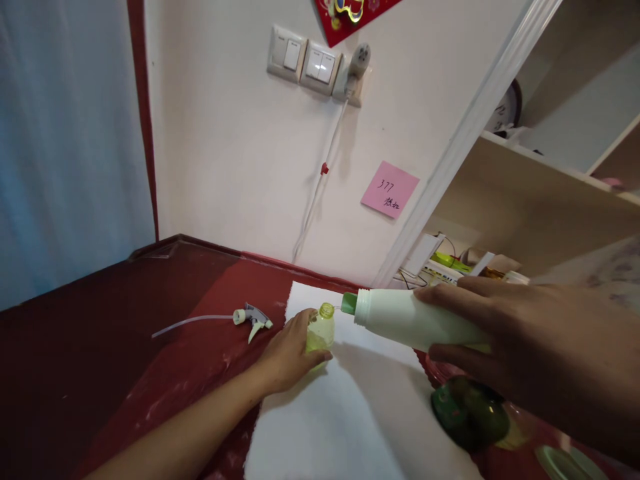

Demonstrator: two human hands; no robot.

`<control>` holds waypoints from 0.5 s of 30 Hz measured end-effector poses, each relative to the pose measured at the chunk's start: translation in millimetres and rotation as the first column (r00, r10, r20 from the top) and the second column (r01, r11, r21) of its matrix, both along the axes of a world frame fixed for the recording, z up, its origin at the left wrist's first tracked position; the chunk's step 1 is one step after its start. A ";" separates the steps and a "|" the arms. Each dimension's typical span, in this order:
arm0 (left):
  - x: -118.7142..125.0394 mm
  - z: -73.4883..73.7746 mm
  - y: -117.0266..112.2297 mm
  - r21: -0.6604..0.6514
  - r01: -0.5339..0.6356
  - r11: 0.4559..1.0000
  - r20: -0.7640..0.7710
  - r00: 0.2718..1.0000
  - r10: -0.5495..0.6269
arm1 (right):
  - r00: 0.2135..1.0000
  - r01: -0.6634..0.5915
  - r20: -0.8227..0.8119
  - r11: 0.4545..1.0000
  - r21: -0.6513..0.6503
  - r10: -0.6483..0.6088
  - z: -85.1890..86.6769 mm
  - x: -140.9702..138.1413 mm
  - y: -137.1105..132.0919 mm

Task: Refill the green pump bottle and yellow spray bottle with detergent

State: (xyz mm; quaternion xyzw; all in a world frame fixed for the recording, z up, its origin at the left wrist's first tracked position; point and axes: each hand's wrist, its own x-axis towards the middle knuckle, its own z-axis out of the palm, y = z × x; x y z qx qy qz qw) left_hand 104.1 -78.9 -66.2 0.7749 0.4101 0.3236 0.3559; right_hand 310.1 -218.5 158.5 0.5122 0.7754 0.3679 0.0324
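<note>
Presently, 2 bare hands are at work above a white paper sheet (pixel 350 420) laid on a red-covered tabletop (pixel 125 333). The left hand (pixel 285 353) is closed around the lower body of a small yellow-green plastic bottle (pixel 321 331), which stands upright on the sheet with its threaded mouth uncovered. The right hand (pixel 530 327) is curled around a white plastic bottle (pixel 415 320), gripping it towards the rear and holding it nearly level. The green spout (pixel 349 303) of that bottle sits just beside the small bottle's mouth, aimed towards it; a fine gap appears to separate them.

Handling noted: the low left grip keeps the mouth unobstructed and the base steady, while the rear right grip gives control of the spout's angle. No spillage is visible on the sheet.

A trigger spray head (pixel 254 319) with a clear dip tube (pixel 193 325) lies on the red covering, well left of the sheet and not touching either hand. A dark green rounded object (pixel 470 413), not identifiable from this view, sits below the right hand. A pink sticky note (pixel 390 190) marked 377 is fixed to the wall.
</note>
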 end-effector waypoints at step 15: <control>-0.8 -1.7 1.3 0.002 0.003 1.000 0.004 1.000 -0.003 | 0.999 -0.030 0.044 0.998 0.046 0.028 2.0 -1.1 -0.9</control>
